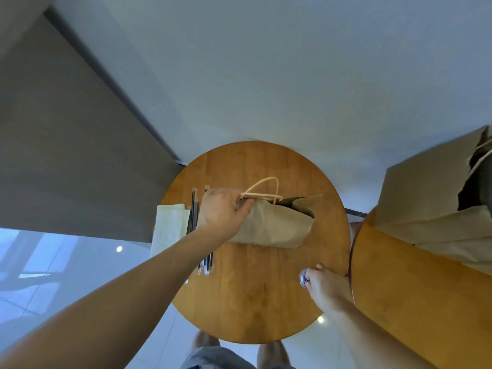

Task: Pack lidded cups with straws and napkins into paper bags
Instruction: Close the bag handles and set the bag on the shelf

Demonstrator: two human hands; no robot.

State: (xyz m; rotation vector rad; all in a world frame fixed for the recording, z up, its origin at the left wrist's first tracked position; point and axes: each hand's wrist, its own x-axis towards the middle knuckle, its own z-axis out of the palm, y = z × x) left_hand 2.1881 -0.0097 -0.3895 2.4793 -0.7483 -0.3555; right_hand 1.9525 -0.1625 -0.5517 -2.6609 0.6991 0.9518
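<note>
A brown paper bag [274, 226] with cream rope handles stands on the round wooden table [255, 288], its mouth open toward the right. My left hand [221, 211] grips the bag's top edge at the left end, next to the handles. My right hand [326, 284] curls round a lidded cup [303, 278] at the table's right edge; only a bit of the cup shows past my fingers. Black wrapped straws [195, 209] lie left of the bag, partly under my left arm. White napkins [170, 227] lie at the table's left edge.
A second wooden table [415, 302] stands close on the right and bears more paper bags [431, 198]. A grey wall panel fills the left, a pale wall the back. My legs show below the table's near edge.
</note>
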